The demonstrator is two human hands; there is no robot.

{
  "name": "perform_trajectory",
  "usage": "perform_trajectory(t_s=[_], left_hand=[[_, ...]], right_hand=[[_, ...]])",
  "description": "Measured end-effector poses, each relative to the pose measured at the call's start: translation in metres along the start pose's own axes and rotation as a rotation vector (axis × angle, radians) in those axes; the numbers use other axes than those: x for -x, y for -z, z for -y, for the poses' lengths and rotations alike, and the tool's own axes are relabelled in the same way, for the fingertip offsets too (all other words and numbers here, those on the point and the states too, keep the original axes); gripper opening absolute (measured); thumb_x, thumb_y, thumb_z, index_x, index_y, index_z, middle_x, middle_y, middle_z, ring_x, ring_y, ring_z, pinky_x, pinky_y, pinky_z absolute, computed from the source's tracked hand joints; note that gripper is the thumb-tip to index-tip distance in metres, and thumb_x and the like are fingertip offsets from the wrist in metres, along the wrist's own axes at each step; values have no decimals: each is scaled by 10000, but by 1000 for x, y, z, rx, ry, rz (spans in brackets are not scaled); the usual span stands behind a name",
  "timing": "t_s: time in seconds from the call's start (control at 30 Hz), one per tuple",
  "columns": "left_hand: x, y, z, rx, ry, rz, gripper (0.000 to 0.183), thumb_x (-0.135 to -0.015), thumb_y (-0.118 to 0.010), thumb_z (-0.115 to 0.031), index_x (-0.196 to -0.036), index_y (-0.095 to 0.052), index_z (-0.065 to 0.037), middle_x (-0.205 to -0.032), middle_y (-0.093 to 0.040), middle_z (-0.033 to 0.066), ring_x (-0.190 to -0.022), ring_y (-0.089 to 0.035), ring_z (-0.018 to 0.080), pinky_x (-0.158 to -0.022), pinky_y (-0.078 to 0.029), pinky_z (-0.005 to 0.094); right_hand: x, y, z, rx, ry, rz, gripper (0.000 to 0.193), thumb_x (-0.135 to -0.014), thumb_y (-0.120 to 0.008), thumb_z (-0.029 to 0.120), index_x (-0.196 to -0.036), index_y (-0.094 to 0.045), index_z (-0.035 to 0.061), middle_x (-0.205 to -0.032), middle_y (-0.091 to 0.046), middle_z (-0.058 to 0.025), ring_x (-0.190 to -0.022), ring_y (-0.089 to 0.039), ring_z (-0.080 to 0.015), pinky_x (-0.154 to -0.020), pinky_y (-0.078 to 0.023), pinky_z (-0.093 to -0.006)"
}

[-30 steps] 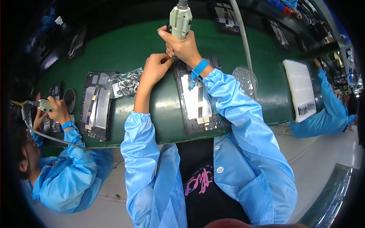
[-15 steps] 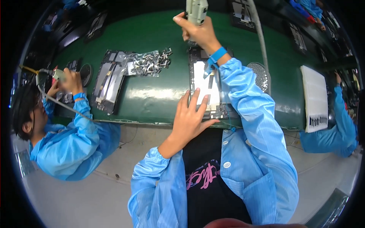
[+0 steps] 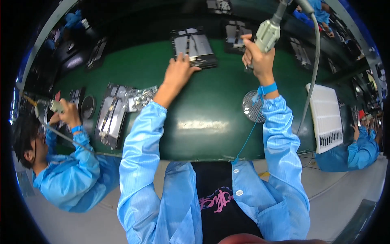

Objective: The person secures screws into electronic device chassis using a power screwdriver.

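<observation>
At the far middle of the green table is an opened, flat electronic device [image 3: 200, 45], with silver plates and a dark strip in a black frame. My left hand [image 3: 177, 75] rests on its near edge, fingers stretched out on top and thumb spread along the side. My right hand [image 3: 260, 61] grips a pale electric screwdriver [image 3: 268, 35] to the right of the device, above the table. The screwdriver's tip is hidden behind the hand. A blue wrist strap [image 3: 268, 88] circles my right wrist, its cord running down to the table edge.
A round dish of small parts [image 3: 252, 106] stands by my right wrist. At left lie another opened device [image 3: 110, 116] and a bag of metal parts [image 3: 142, 97]. A white slotted tray [image 3: 326, 118] is at right. A co-worker [image 3: 69, 162] holds a screwdriver at left.
The device has moved from in front of me to the far middle, with my left hand at its near edge. My right hand has moved rightward off it with the screwdriver.
</observation>
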State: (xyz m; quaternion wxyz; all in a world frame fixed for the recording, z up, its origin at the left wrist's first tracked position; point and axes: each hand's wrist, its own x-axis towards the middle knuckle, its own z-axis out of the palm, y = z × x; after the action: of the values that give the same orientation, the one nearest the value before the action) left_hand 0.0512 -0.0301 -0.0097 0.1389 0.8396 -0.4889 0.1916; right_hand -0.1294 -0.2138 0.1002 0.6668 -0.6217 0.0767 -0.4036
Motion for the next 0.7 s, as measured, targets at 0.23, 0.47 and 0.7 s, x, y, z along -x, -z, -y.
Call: perform_trajectory(t_s=[0.23,0.47,0.7], left_hand=[[-51,-36,85,-12,-50,-118,626,-860,-652,-462,-1256,-552,12,-1302,-526,189,-1109,-537,455,-922,-507,459],[-102,-9,29,99,-77,-375,389,-863,-684,-347,-1001,-636,14,-1108,-554,187,-1047,-531,386,-844,-462,449],[-179,-55,-96,424,603,297,947,-719,-649,-739,-1163,-584,95,-1223,-570,336,-1179,-575,399,-980,-468,438]], right_hand=[[22,69,1,-60,-38,-221,163,-897,-568,32,-1027,-607,-60,-505,-382,13,-376,-369,-91,-391,-346,-265],[56,91,1,-29,-8,-129,159,-902,-587,21,-1040,-608,-57,-535,-453,3,-401,-418,-77,-400,-381,-253],[63,103,0,-19,-8,-116,150,-889,-597,3,-1024,-612,-62,-571,-493,-3,-412,-440,-67,-393,-393,-246]])
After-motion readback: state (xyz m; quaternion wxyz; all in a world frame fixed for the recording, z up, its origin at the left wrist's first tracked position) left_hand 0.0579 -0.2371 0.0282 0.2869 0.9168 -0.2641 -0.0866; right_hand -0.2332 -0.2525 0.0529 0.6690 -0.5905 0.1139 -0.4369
